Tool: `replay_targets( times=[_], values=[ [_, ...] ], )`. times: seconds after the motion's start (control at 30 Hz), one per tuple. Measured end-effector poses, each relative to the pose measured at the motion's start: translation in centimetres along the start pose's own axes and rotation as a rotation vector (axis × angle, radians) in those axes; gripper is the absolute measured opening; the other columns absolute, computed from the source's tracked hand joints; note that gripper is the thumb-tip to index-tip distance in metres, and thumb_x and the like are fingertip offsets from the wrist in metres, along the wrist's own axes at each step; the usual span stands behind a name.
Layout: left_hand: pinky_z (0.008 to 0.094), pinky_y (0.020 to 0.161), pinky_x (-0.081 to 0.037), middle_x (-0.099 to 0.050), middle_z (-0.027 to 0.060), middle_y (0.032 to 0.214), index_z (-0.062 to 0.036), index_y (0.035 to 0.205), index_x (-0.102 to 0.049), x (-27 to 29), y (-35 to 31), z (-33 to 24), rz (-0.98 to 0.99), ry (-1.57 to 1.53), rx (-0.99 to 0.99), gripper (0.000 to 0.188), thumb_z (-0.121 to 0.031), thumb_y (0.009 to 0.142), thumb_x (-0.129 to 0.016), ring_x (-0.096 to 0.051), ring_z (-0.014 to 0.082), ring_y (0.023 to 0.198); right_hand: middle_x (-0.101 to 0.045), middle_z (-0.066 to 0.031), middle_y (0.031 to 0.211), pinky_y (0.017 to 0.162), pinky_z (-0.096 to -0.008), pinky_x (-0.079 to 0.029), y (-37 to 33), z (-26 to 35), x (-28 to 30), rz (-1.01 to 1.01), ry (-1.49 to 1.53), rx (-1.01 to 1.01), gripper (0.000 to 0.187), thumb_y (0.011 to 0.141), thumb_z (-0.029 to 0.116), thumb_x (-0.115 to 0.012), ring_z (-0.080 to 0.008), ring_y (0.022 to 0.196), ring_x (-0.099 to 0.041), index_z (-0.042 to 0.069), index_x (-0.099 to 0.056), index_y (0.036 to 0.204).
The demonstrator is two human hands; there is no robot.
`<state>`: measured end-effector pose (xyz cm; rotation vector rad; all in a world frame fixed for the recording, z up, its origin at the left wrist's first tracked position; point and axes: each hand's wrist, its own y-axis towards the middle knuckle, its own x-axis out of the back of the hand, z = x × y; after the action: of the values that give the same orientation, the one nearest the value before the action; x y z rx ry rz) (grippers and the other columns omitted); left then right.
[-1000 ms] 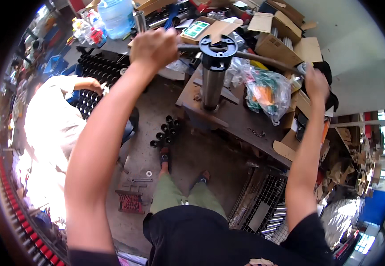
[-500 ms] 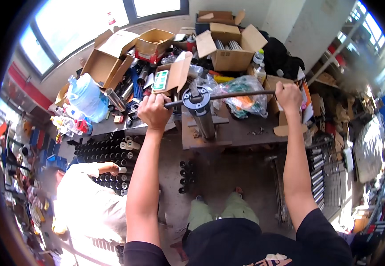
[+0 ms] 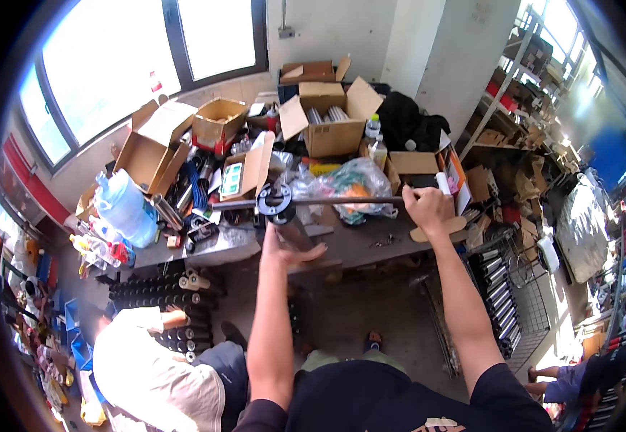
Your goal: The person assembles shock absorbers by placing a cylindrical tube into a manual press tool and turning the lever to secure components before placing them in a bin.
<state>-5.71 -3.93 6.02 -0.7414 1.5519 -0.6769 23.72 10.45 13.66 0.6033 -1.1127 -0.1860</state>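
A metal cylinder stands on the workbench, topped by a dark round collar with holes. Across that collar lies a long dark bar, its short end sticking out to the left. My right hand is closed around the bar's right end. Just below the collar, my left hand is at the near side of the cylinder, off the bar. Its fingers or thumb stretch out to the right; the remaining fingers are partly hidden, and I cannot tell how firmly it touches the cylinder.
Cardboard boxes, a bag of coloured items and a large water jug crowd the bench. A person crouches at lower left beside rows of black tubes. A wire rack stands at right.
My left hand has let go of the bar's left end and moved down to the cylinder. My right hand stays on the bar. The view has shifted, and another person shows at lower right.
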Motion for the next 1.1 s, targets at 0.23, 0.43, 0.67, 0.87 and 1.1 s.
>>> replay_targets(
  times=[0.23,0.43,0.67,0.87,1.1],
  values=[
    [0.0418,0.075,-0.060,-0.066,0.0082,0.094,-0.0059,0.097,-0.064,-0.8,0.1,3.2,0.408,-0.281,-0.185,0.031,-0.034,0.086,-0.069,-0.065,0.0264,0.084,-0.069,-0.0271,0.080,0.073,-0.0564,-0.051,-4.6,-27.5,-6.2,-0.022,-0.109,-0.289,0.059,0.096,0.048,-0.047,-0.0462,0.079,-0.067,-0.002,-0.075,0.080],
    [0.0435,0.076,-0.060,-0.058,0.0186,0.114,0.0040,0.135,-0.045,4.6,-10.0,9.0,0.891,0.103,-0.222,0.058,-0.030,0.090,-0.056,-0.064,0.0296,0.088,-0.049,-0.0032,0.047,0.052,-0.0389,-0.038,-29.7,-25.8,-11.2,0.666,0.469,-0.497,0.082,0.101,0.066,-0.037,-0.0187,0.049,-0.052,0.003,-0.054,0.050],
    [0.0392,0.067,-0.060,-0.058,0.0161,0.117,0.0036,0.135,-0.046,0.4,-11.7,11.8,0.850,0.426,-0.630,0.075,-0.061,0.098,-0.047,-0.065,0.0258,0.085,-0.064,-0.0105,0.066,0.063,-0.0371,-0.045,-32.1,-16.2,-19.3,0.973,0.471,-0.690,0.075,0.092,0.069,-0.055,-0.0188,0.068,-0.061,0.000,-0.067,0.066],
    [0.0371,0.061,-0.057,-0.056,0.0153,0.113,0.0066,0.123,-0.051,-1.1,-10.4,13.6,0.865,0.343,-0.620,0.077,-0.063,0.091,-0.054,-0.065,0.0245,0.078,-0.066,-0.0029,0.079,0.052,-0.0309,-0.040,-26.8,-13.9,-27.8,1.071,0.906,-0.809,0.053,0.095,0.064,-0.056,-0.0125,0.062,-0.055,0.011,-0.066,0.093],
    [0.0372,0.059,-0.054,-0.054,0.0172,0.106,-0.0015,0.133,-0.048,-1.7,-9.0,14.2,1.045,0.098,-0.472,0.071,-0.059,0.092,-0.055,-0.060,0.0250,0.075,-0.053,-0.0019,0.146,0.089,-0.0435,-0.040,-24.3,-15.2,-29.6,1.086,1.107,-1.081,0.059,0.099,0.056,-0.052,-0.0210,0.126,-0.052,0.018,-0.046,0.144]
  ],
)
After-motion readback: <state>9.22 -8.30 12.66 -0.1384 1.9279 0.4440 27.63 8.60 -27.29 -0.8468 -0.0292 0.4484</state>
